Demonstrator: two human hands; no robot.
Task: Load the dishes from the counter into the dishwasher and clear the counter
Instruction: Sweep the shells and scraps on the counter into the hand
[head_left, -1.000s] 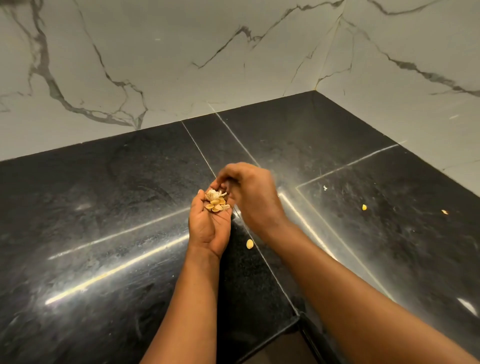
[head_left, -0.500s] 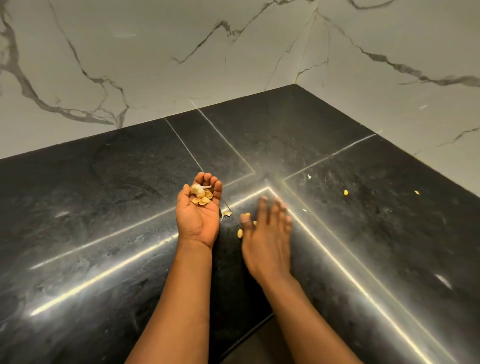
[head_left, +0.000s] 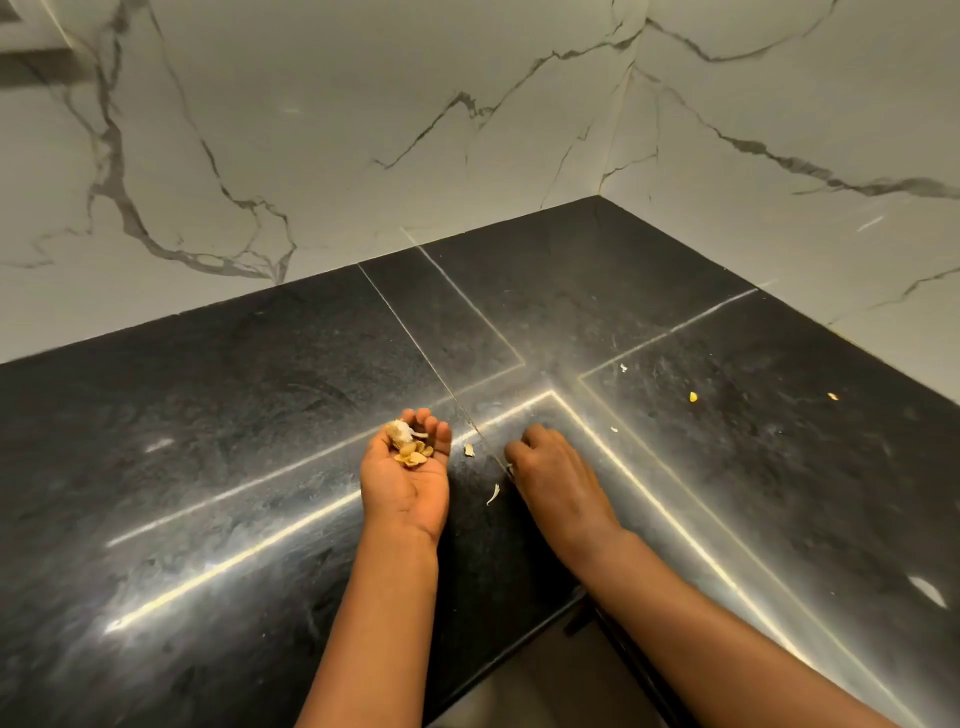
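My left hand (head_left: 405, 493) lies palm up on the black stone counter (head_left: 234, 405), cupping a small heap of yellow flakes and white food scraps (head_left: 409, 446) near its fingers. My right hand (head_left: 556, 478) is just to its right, palm down, fingers curled with the tips on the counter. What they pinch is hidden. Two pale scraps lie between the hands, one (head_left: 469, 450) near my left fingertips, the other (head_left: 493, 493) beside my right hand. No dishes or dishwasher are in view.
More crumbs lie to the right: a yellow one (head_left: 693, 397), a pale one (head_left: 832, 396) and tiny white bits (head_left: 623, 368). White marble walls (head_left: 363, 130) close the counter's far corner. The counter's inner edge (head_left: 519, 660) runs below my forearms.
My right hand left the cupped left palm, came down flat on the counter, then curled its fingers. The yellow flake by its thumb no longer shows. The left hand stayed still.
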